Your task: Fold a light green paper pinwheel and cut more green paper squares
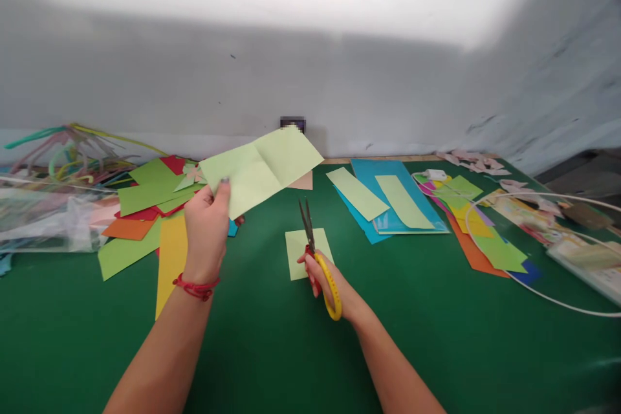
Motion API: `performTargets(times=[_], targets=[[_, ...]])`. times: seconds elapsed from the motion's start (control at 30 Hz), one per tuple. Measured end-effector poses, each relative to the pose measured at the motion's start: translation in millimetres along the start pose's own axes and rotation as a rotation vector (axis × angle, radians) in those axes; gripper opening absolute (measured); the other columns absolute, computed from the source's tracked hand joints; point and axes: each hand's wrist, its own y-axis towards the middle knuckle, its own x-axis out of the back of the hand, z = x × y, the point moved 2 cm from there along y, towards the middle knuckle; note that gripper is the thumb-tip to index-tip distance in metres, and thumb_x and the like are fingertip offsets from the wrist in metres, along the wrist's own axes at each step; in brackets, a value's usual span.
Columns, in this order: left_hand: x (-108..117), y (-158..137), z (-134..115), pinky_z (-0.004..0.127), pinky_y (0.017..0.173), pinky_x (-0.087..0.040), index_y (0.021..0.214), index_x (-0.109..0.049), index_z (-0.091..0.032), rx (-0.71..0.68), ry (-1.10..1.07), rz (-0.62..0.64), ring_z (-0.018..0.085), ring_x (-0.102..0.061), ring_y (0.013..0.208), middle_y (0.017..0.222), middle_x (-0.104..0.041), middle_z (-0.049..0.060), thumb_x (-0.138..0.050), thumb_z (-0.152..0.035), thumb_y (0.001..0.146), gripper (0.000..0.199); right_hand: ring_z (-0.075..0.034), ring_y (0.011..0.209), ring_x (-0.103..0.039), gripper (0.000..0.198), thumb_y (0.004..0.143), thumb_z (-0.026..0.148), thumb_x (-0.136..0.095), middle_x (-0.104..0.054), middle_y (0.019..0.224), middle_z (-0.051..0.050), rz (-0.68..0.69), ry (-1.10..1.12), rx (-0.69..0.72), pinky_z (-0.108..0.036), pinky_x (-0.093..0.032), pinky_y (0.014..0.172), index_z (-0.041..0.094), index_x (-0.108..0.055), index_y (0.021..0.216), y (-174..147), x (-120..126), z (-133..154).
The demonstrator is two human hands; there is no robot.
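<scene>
My left hand [209, 212] pinches the near-left corner of a pale green sheet of paper [259, 171], thumb on top. The sheet is raised above the table and has a crease across its middle. In my right hand [326, 278] is a pair of scissors [310, 233] with yellow and red handles. Their blades point away from me and stand slightly apart, clear of the raised sheet. Under the scissors a smaller pale green piece of paper [295, 257] lies on the green table, partly hidden by my right hand.
Coloured paper [145, 197] lies piled at the left, beside a clear plastic bag [53, 220] and pipe cleaners [63, 142]. Two pale green strips [403, 202] rest by a blue paper pack [371, 171]. More paper [485, 233] and a white cable [548, 301] are at the right.
</scene>
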Motion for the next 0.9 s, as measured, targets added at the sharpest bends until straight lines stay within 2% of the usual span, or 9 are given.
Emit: performTargets(times=[0.13, 0.23, 0.43, 0.9], targets=[[-4, -6, -2, 0.018, 0.031, -0.032, 0.056, -0.047, -0.017, 0.009, 0.098, 0.127, 0.008, -0.042, 0.033, 0.041, -0.045, -0.004, -0.054, -0.040, 0.077, 0.032, -0.008, 0.042, -0.039, 0.037, 0.080, 0.055, -0.044, -0.040, 0.056, 0.006, -0.022, -0.108, 0.059, -0.020, -0.037, 0.038, 0.019, -0.051, 0.082, -2, 0, 7], [-10, -11, -2, 0.019, 0.031, -0.033, 0.054, -0.047, -0.018, 0.009, 0.169, 0.204, 0.009, -0.043, 0.032, 0.037, -0.045, -0.004, -0.052, -0.040, 0.079, 0.034, -0.007, 0.039, -0.038, 0.039, 0.080, 0.056, -0.042, -0.038, 0.054, 0.006, -0.060, -0.062, 0.047, -0.019, -0.035, 0.035, 0.019, -0.050, 0.078, -1, 0, 5], [-20, -20, -1, 0.020, 0.030, -0.033, 0.054, -0.050, -0.018, 0.036, 0.161, 0.302, 0.010, -0.044, 0.031, 0.036, -0.047, -0.003, -0.052, -0.037, 0.080, 0.032, -0.006, 0.037, -0.038, 0.040, 0.078, 0.058, -0.044, -0.040, 0.053, 0.006, -0.069, -0.001, 0.014, -0.019, -0.033, 0.033, 0.018, -0.050, 0.076, 0, 6, 6], [-25, -25, -2, 0.021, 0.029, -0.033, 0.054, -0.050, -0.019, 0.048, 0.161, 0.332, 0.011, -0.044, 0.030, 0.035, -0.047, -0.003, -0.052, -0.037, 0.079, 0.031, -0.007, 0.040, -0.041, 0.043, 0.075, 0.060, -0.045, -0.045, 0.057, 0.003, -0.094, 0.033, 0.009, -0.018, -0.035, 0.034, 0.017, -0.053, 0.074, -5, 7, 19]])
